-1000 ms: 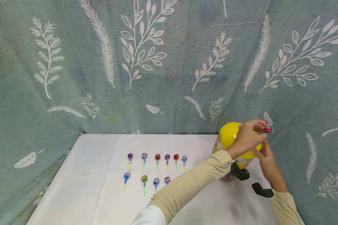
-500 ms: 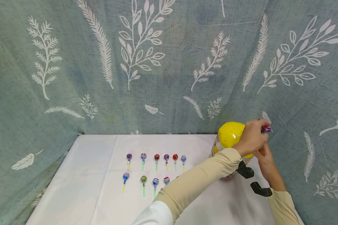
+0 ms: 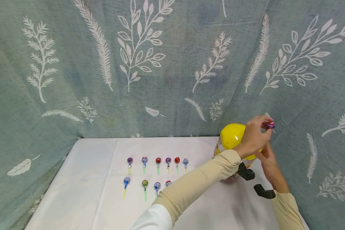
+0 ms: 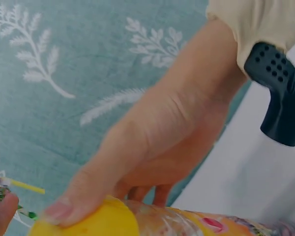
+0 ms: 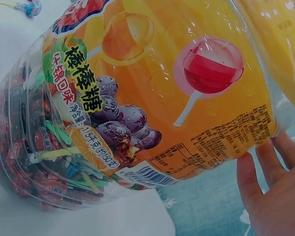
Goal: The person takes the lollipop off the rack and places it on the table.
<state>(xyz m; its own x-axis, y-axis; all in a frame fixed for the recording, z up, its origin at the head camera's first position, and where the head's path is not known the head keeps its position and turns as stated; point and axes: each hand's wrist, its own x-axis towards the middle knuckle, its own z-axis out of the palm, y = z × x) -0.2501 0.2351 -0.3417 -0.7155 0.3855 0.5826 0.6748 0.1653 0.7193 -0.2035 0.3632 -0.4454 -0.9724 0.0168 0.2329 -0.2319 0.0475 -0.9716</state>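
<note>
Close over the yellow-topped candy jar (image 3: pixel 233 135), my left hand (image 3: pixel 254 134) pinches a lollipop (image 3: pixel 271 125) with a purple and red wrapper. In the left wrist view its yellow stick (image 4: pixel 27 186) points away from the fingertips (image 4: pixel 5 211), and a green stick shows just below. My right hand (image 3: pixel 270 163) grips the upper part of the jar from its right side. The thumb (image 4: pixel 64 211) presses on the yellow top, while other fingers (image 5: pixel 250 177) lie along the labelled side. Wrapped lollipops (image 5: pixel 49 182) fill the jar's clear lower part. The jar leans, its top towards the right hand.
On the white-covered table (image 3: pixel 97 153), several lollipops lie in two rows; one in the back row is red (image 3: pixel 158 160), one in front is green (image 3: pixel 145 183). My left forearm (image 3: pixel 201 182) hides part of the front row. A patterned curtain (image 3: pixel 172 64) surrounds the table.
My left hand shifts over the jar and rises a little with its lollipop. Two wrapped heads showed at its fingers earlier; now one shows in the head view. My right hand stays on the jar.
</note>
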